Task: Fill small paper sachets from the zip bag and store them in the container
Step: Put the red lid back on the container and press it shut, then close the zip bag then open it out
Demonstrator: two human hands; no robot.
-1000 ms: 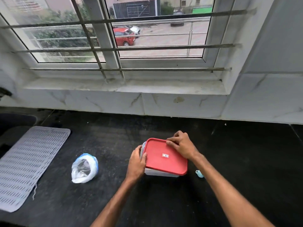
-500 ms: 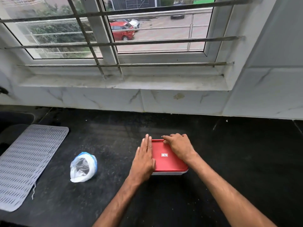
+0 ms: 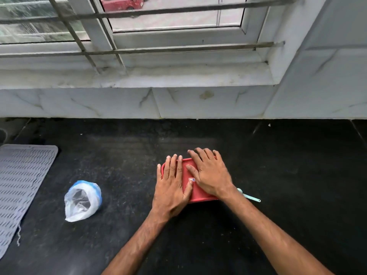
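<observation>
Palms are pressed flat, fingers spread, on the red-lidded rectangular plastic container point(image 3: 198, 194) in the middle of the black stone counter point(image 3: 288, 175), the left hand point(image 3: 172, 187) beside the right hand point(image 3: 209, 175). Even pressure is best worked along every lid edge until seated.

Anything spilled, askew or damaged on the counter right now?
Nothing spilled or broken shows. The left hand and right hand press on the red rectangular plastic lid, which looks level. Only the crumpled clear plastic bag lies slumped on its side on the black counter.
</observation>
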